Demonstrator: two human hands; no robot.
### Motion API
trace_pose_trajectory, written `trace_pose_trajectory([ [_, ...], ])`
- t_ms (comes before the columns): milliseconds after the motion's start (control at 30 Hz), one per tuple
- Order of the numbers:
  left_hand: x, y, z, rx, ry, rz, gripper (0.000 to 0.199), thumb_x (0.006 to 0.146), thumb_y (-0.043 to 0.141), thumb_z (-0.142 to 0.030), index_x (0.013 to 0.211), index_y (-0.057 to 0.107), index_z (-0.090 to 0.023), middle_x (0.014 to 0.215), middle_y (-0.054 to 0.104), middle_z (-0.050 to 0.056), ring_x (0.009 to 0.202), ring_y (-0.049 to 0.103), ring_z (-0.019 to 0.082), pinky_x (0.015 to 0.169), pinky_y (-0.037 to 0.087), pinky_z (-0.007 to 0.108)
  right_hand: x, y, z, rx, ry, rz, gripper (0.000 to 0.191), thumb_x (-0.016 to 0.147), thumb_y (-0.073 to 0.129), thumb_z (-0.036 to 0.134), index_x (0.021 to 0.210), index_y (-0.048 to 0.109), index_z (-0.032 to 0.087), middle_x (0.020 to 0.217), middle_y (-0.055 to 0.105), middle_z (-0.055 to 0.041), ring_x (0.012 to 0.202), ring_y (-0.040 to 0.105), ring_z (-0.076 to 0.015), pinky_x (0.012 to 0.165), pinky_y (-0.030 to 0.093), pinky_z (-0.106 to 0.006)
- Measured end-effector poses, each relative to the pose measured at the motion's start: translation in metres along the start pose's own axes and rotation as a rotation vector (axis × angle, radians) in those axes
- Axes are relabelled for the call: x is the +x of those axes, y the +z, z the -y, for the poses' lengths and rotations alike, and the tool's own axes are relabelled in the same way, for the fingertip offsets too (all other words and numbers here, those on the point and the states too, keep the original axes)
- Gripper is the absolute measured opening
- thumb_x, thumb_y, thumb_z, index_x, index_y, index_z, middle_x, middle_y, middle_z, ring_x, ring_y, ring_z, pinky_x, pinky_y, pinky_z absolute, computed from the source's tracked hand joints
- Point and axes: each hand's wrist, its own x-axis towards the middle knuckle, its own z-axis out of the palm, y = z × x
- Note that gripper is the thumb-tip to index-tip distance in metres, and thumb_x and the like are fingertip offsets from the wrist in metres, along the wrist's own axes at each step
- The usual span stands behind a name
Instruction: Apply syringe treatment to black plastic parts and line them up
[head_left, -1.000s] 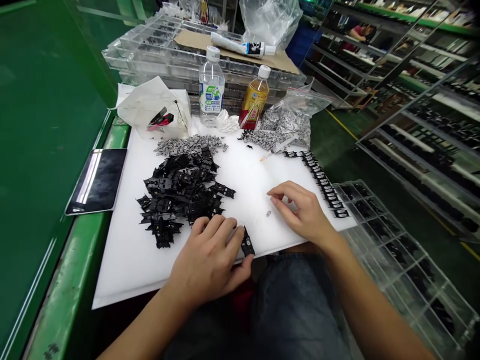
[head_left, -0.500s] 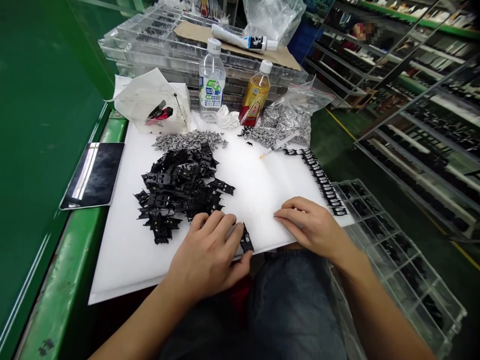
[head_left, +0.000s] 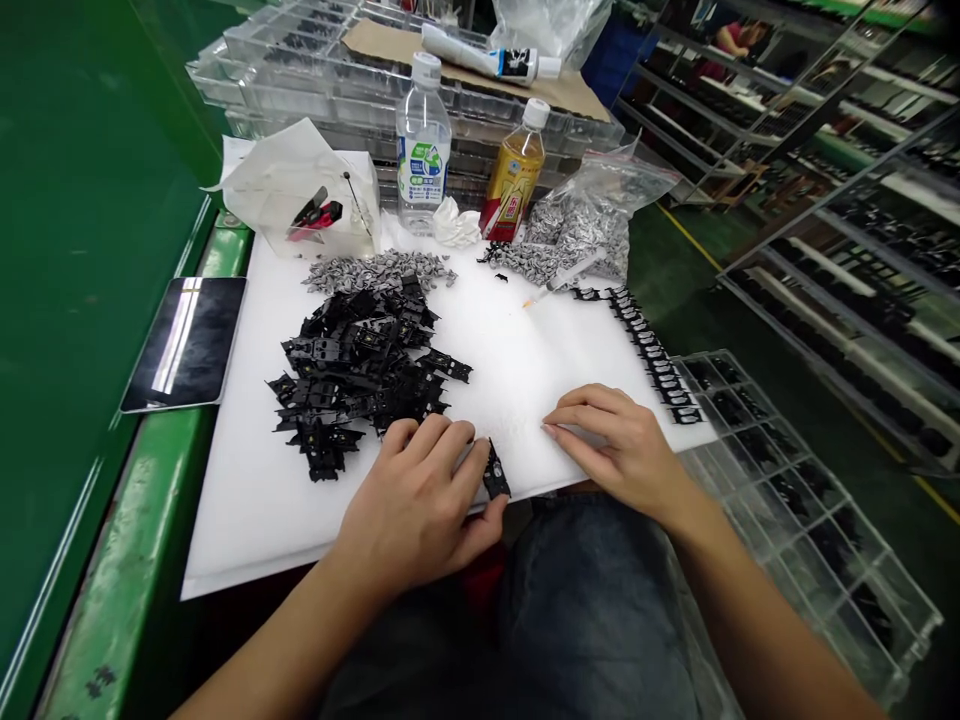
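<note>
My left hand [head_left: 420, 490] is closed on a small black plastic part [head_left: 496, 475] at the near edge of the white foam sheet [head_left: 247, 530]. Its thumb presses the part's lower end and its fingers curl over the left side, hiding some of it. To the right, my right hand [head_left: 619, 445] hovers low or rests at the sheet, thumb and fingertips drawn together. Whatever they hold, if anything, is too small to make out. Just beyond my left hand lies a heap of similar black plastic parts [head_left: 360, 370].
Small grey pieces [head_left: 382, 270] lie behind the heap, near two bottles [head_left: 424, 150] [head_left: 514, 175] and a bag of grey pieces [head_left: 592, 215]. A syringe [head_left: 562, 277] and a row of black parts [head_left: 652, 350] are at right. A tablet [head_left: 187, 340] lies left; a compartment tray [head_left: 810, 500] stands lower right.
The whole view has shifted slightly with my head. My left hand keeps its hold on the black part, and my right hand stays in nearly the same pinched pose.
</note>
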Motion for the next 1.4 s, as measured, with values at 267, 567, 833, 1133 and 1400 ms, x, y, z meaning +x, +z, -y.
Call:
trace_pose_trajectory([
  [267, 0.001, 0.0, -0.001, 0.004, -0.001, 0.009, 0.037, 0.102, 0.057, -0.041, 0.121, 0.072, -0.013, 0.115, 0.072, 0.013, 0.104, 0.062, 0.032, 0.084, 0.042, 0.048, 0.0, 0.002, -0.005, 0.067, 0.025, 0.032, 0.018, 0.103, 0.062, 0.017, 0.114, 0.071, 0.027, 0.106, 0.068, -0.0086, 0.093, 0.069, -0.0233, 0.079, 0.059, -0.041],
  [567, 0.001, 0.0, 0.0, 0.001, 0.004, 0.005, 0.036, 0.102, 0.057, -0.041, 0.12, 0.072, -0.013, 0.113, 0.072, 0.013, 0.104, 0.062, 0.032, 0.085, 0.041, 0.048, 0.004, -0.003, -0.013, 0.152, 0.179, 0.025, 0.005, 0.1, 0.071, 0.022, 0.101, 0.074, 0.025, 0.097, 0.072, -0.005, 0.083, 0.068, -0.0197, 0.072, 0.056, -0.037],
  [833, 0.0, -0.001, 0.0, -0.042, -0.022, 0.024, 0.04, 0.103, 0.057, -0.045, 0.124, 0.071, -0.014, 0.117, 0.07, 0.011, 0.107, 0.061, 0.031, 0.087, 0.041, 0.048, 0.011, -0.003, 0.022, 0.369, 0.192, -0.02, 0.006, 0.095, 0.078, 0.022, 0.093, 0.077, 0.027, 0.092, 0.073, -0.0036, 0.083, 0.069, -0.02, 0.071, 0.056, -0.037],
  [1133, 0.0, -0.001, 0.002, -0.11, -0.06, 0.03, 0.036, 0.103, 0.057, -0.044, 0.122, 0.07, -0.016, 0.115, 0.069, 0.008, 0.104, 0.059, 0.028, 0.086, 0.038, 0.047, 0.015, 0.029, 0.064, 0.391, 0.107, 0.033, 0.014, 0.095, 0.073, 0.013, 0.097, 0.079, 0.026, 0.092, 0.071, -0.0028, 0.077, 0.067, -0.0163, 0.068, 0.058, -0.034],
  [1400, 0.001, 0.0, 0.001, -0.092, -0.064, 0.039, 0.035, 0.102, 0.057, -0.046, 0.118, 0.071, -0.017, 0.112, 0.068, 0.008, 0.101, 0.057, 0.028, 0.084, 0.038, 0.047, 0.016, 0.028, 0.062, 0.293, 0.04, 0.041, 0.014, 0.096, 0.071, 0.009, 0.096, 0.079, 0.02, 0.093, 0.069, -0.0025, 0.078, 0.068, -0.0127, 0.07, 0.055, -0.027],
])
